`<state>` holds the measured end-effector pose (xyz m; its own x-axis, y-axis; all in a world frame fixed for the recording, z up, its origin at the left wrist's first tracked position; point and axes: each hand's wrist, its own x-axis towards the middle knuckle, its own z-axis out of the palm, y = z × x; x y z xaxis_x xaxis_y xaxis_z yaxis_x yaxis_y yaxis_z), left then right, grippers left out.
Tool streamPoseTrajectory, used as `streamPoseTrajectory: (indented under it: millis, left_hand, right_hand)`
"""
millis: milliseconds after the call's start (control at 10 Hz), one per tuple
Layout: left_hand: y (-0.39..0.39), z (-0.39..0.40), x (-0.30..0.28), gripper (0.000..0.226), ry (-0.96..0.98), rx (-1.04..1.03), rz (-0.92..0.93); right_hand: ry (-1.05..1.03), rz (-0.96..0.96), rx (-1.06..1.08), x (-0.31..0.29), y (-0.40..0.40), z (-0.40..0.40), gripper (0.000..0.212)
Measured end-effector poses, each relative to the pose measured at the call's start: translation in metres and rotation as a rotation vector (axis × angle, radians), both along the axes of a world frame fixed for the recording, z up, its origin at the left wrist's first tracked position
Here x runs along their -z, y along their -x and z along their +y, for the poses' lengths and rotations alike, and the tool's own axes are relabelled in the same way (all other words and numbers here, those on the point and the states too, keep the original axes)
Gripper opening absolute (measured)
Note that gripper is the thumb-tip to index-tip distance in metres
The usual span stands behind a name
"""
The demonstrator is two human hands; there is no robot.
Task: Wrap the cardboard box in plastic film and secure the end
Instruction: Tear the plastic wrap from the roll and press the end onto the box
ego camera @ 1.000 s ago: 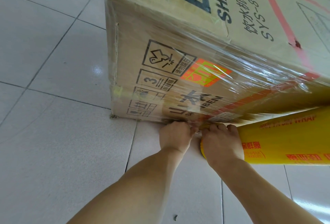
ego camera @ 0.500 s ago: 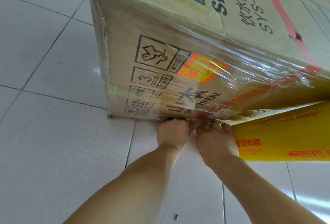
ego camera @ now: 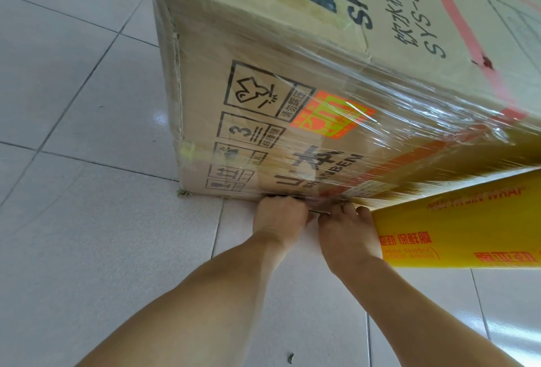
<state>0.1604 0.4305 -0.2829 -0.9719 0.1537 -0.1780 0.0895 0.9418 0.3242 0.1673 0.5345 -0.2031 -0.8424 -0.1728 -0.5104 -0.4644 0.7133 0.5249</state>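
A large cardboard box (ego camera: 263, 79) with black print stands on the tiled floor, its near side covered in shiny plastic film (ego camera: 409, 138). Just right of my hands, a yellow roll of wrap (ego camera: 456, 232) lies against the box's bottom edge. My left hand (ego camera: 278, 220) and my right hand (ego camera: 345, 232) sit side by side at that bottom edge. Both pinch a gathered strand of film (ego camera: 319, 211) stretched between them. My fingertips are hidden under the box edge.
White floor tiles (ego camera: 87, 220) with dark grout lines spread to the left and in front. A small dark scrap (ego camera: 290, 358) lies on the floor between my forearms. A frayed bit sticks out at the box's bottom left corner (ego camera: 183, 192).
My hands have drawn slightly apart, and a strand of film now shows between them. The roll sits a little further right of my right hand; the view has shifted slightly.
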Motion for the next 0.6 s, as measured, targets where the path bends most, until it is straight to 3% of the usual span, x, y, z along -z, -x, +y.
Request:
streamPoseTrajectory:
  millis: [300, 400, 500, 600]
  left_hand:
    - [-0.001, 0.003, -0.001, 0.053, -0.089, -0.084, -0.041]
    - [-0.001, 0.005, -0.007, 0.059, -0.084, -0.083, -0.043]
    - [0.000, 0.006, -0.023, 0.069, -0.146, -0.128, -0.142]
    - [-0.013, 0.008, -0.053, 0.076, -0.254, -0.269, -0.305]
  right_hand:
    - [0.344, 0.144, 0.017, -0.022, -0.011, 0.003, 0.038]
    - [0.727, 0.285, 0.176, -0.040, -0.017, 0.003, 0.031]
    - [1.419, 0.505, 0.729, -0.070, -0.023, 0.000, 0.034]
    - [2.122, 0.258, 1.677, -0.105, -0.023, -0.020, 0.065]
